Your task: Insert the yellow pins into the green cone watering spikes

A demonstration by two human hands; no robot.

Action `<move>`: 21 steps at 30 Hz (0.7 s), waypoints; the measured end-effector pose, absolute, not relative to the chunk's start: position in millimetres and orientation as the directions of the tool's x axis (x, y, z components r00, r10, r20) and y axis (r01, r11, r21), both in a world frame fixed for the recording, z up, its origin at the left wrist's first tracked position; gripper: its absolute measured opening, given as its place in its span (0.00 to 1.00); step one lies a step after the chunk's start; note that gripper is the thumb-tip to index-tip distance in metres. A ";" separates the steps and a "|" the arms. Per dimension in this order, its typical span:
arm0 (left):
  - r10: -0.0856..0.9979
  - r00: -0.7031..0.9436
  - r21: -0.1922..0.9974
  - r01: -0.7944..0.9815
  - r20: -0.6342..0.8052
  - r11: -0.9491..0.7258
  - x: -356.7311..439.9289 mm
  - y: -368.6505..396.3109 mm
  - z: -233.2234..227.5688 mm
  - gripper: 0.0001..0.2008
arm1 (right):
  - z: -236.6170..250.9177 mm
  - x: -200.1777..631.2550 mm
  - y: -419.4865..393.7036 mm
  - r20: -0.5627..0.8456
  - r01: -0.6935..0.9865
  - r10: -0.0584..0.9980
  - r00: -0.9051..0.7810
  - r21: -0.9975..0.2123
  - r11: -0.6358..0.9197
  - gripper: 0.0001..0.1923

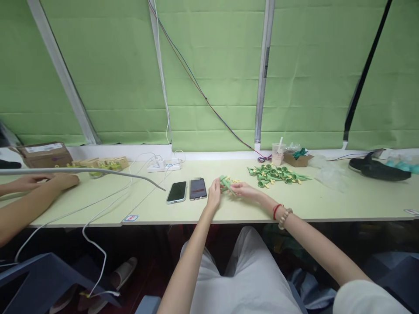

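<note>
A green tapered piece (pixel 225 182) is held above the table between my two hands. My left hand (pixel 214 193) closes its fingers round its left side. The fingertips of my right hand (pixel 246 191) pinch at its lower right end, partly hiding it. Just behind my fingers show some small yellow pieces (pixel 235 181). To the right of my hands lies a loose pile of similar green cone-shaped pieces (pixel 273 175), many with yellow bits on them.
Two phones, a light-edged one (pixel 176 192) and a dark one (pixel 198 189), lie left of my hands. Behind the pile stand a cup with a straw (pixel 278 153) and a small cardboard box (pixel 297 159). Another person's hands (pixel 59 180) rest at left, near cables (pixel 108 196).
</note>
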State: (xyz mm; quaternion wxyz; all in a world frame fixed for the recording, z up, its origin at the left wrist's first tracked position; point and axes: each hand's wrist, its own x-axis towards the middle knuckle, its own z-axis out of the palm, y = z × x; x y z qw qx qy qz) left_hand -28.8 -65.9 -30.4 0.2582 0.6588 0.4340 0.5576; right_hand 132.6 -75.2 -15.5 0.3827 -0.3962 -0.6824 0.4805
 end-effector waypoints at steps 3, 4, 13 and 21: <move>0.852 0.030 0.814 0.280 0.522 -0.509 -28.6 -69.8 -28.5 0.20 | -31.0 111.1 -91.9 0.158 -0.046 0.886 -0.436 -0.987 0.153 0.14; 0.851 0.023 0.813 0.284 0.525 -0.509 -28.5 -71.0 -27.7 0.19 | -32.5 106.1 -94.8 0.169 -0.063 0.908 -0.384 -0.986 0.157 0.14; 0.870 0.068 0.821 0.302 0.488 -0.485 -24.3 -75.1 -25.1 0.19 | -34.2 101.7 -92.9 0.145 -0.214 0.988 -0.048 -0.968 0.132 0.12; 0.912 0.217 0.914 0.138 0.348 -0.382 -23.4 -75.8 -28.9 0.23 | -39.7 104.3 -90.1 0.204 -0.304 0.979 -0.017 -0.934 0.190 0.17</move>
